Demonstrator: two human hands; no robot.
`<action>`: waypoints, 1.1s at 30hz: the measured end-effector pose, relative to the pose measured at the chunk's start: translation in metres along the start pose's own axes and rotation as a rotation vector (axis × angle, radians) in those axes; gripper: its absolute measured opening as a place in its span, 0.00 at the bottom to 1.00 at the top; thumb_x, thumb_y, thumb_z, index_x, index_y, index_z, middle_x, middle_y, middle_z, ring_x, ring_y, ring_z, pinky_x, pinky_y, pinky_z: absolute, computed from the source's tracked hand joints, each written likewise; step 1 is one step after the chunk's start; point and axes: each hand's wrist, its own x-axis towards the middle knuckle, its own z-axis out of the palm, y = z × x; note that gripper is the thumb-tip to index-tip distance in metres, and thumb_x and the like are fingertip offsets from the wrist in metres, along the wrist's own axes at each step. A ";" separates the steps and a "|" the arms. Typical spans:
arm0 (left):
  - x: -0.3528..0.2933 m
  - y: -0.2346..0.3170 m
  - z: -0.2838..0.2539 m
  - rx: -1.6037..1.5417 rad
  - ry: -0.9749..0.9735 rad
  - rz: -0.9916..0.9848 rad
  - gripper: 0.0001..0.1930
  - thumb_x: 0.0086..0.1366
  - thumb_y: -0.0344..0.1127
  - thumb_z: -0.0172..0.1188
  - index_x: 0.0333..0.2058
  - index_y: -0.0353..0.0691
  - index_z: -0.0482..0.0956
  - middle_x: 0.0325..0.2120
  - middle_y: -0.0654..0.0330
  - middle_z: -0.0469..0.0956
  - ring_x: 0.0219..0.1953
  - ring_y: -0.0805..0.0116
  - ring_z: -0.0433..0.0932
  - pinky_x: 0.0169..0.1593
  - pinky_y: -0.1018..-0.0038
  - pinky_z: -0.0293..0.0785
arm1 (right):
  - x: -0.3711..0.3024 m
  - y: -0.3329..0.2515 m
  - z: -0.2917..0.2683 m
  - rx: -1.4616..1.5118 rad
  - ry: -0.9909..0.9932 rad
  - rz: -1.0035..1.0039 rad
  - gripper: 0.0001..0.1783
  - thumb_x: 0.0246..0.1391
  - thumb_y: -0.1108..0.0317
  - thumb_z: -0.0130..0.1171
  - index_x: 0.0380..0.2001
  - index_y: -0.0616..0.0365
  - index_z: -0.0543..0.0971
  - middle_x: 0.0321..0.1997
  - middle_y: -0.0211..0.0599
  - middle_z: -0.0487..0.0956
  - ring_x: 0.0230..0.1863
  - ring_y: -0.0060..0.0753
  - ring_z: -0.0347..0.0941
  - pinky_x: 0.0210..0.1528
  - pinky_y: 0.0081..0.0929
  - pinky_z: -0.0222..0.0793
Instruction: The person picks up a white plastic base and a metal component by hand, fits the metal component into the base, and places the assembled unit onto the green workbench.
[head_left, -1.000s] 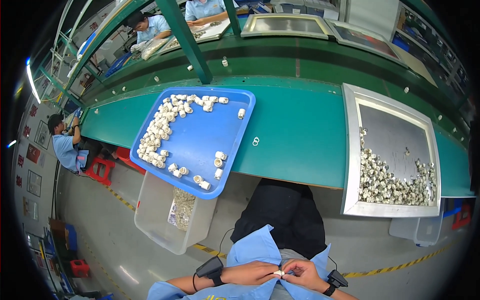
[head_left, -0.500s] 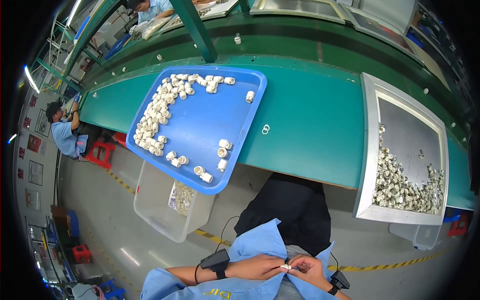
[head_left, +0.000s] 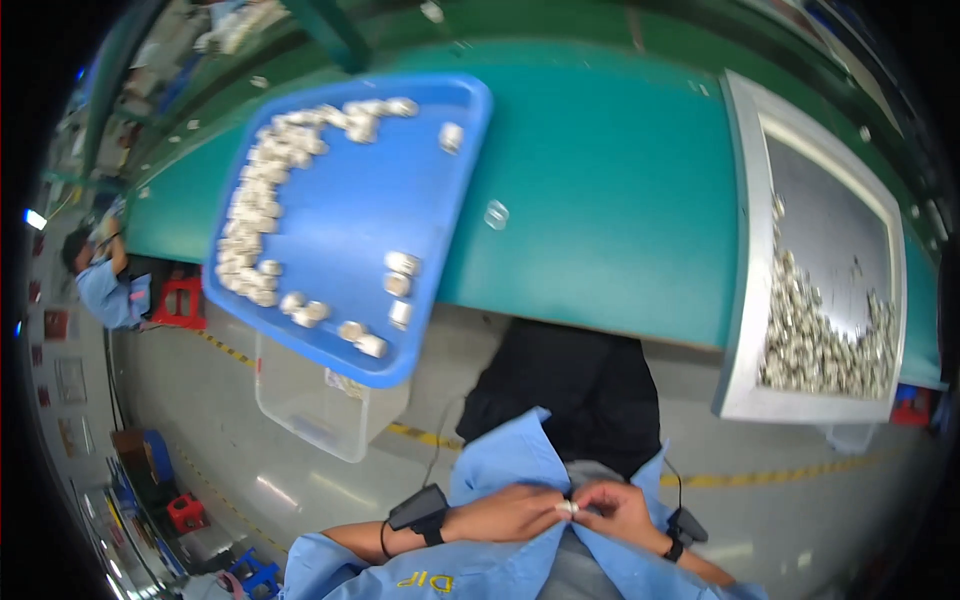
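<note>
Low in the view, close to the body, the left hand (head_left: 515,513) and the right hand (head_left: 618,510) meet over the lap, fingertips pressed together on a small white part (head_left: 568,507) pinched between them (too small to make out its shape). Both wrists wear dark bands, and light blue sleeves (head_left: 520,465) frame the hands. The part is held well apart from the green table (head_left: 600,200) above. On the table's left side a blue tray (head_left: 350,215) juts over the near edge, with small pale pieces (head_left: 250,230) ranged in an arc along its far and left rims and a few more near its lower corner. Below the tray's overhang a clear bin (head_left: 320,405) stands on the floor. One clear ring-like piece (head_left: 496,213) lies alone on the table between the trays. At the right a grey metal tray (head_left: 745,250) holds a heap of similar pale pieces (head_left: 820,340) gathered in its near end. Far left, another person (head_left: 105,280) in blue is bent over.
</note>
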 end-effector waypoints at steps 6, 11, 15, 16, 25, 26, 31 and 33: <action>0.057 -0.062 0.014 0.071 0.093 -0.176 0.08 0.71 0.35 0.57 0.40 0.36 0.75 0.30 0.49 0.74 0.32 0.45 0.75 0.37 0.56 0.70 | 0.045 0.036 -0.074 -0.150 0.006 -0.014 0.09 0.54 0.79 0.68 0.39 0.65 0.80 0.44 0.38 0.81 0.45 0.27 0.78 0.49 0.27 0.75; 0.082 -0.104 0.021 -0.023 -0.036 -0.143 0.09 0.71 0.36 0.57 0.37 0.35 0.73 0.28 0.50 0.73 0.32 0.45 0.73 0.36 0.57 0.69 | 0.047 0.070 -0.105 -0.119 0.012 -0.106 0.10 0.51 0.83 0.67 0.38 0.65 0.80 0.43 0.39 0.81 0.44 0.29 0.78 0.48 0.27 0.74; 0.087 -0.119 0.030 -0.053 -0.062 -0.155 0.12 0.72 0.38 0.55 0.36 0.33 0.72 0.29 0.50 0.71 0.32 0.48 0.70 0.38 0.60 0.66 | 0.043 0.079 -0.114 -0.127 -0.001 -0.076 0.11 0.50 0.84 0.66 0.38 0.65 0.80 0.42 0.39 0.81 0.44 0.29 0.78 0.49 0.27 0.74; 0.087 -0.120 0.033 -0.057 -0.064 -0.160 0.12 0.72 0.38 0.55 0.36 0.33 0.72 0.29 0.50 0.71 0.32 0.48 0.70 0.38 0.60 0.66 | 0.042 0.081 -0.114 -0.109 0.000 -0.062 0.11 0.50 0.84 0.66 0.38 0.65 0.80 0.42 0.39 0.81 0.44 0.29 0.78 0.49 0.27 0.74; 0.087 -0.125 0.033 -0.089 -0.016 -0.158 0.10 0.72 0.37 0.55 0.38 0.34 0.73 0.28 0.50 0.72 0.30 0.47 0.71 0.35 0.58 0.67 | 0.048 0.076 -0.116 -0.043 0.017 -0.003 0.10 0.50 0.80 0.70 0.36 0.65 0.81 0.40 0.41 0.82 0.40 0.32 0.79 0.46 0.27 0.75; 0.089 -0.125 0.031 -0.121 -0.013 -0.152 0.11 0.73 0.38 0.54 0.38 0.34 0.73 0.28 0.50 0.72 0.29 0.49 0.72 0.35 0.60 0.67 | 0.053 0.071 -0.118 -0.112 0.014 -0.075 0.10 0.51 0.80 0.69 0.37 0.64 0.81 0.39 0.39 0.82 0.39 0.30 0.79 0.45 0.26 0.75; 0.109 -0.105 0.015 -0.442 0.093 -0.184 0.18 0.77 0.43 0.46 0.39 0.31 0.73 0.29 0.55 0.74 0.28 0.61 0.72 0.35 0.67 0.68 | 0.074 0.034 -0.124 -0.262 0.008 -0.305 0.11 0.51 0.77 0.70 0.39 0.66 0.82 0.39 0.42 0.82 0.38 0.32 0.79 0.42 0.26 0.75; 0.117 -0.102 0.012 -0.466 0.090 -0.143 0.19 0.77 0.44 0.45 0.40 0.30 0.73 0.29 0.56 0.74 0.29 0.64 0.72 0.35 0.69 0.68 | 0.080 0.023 -0.128 -0.271 0.011 -0.347 0.13 0.51 0.76 0.71 0.40 0.67 0.82 0.39 0.45 0.82 0.38 0.34 0.79 0.41 0.26 0.75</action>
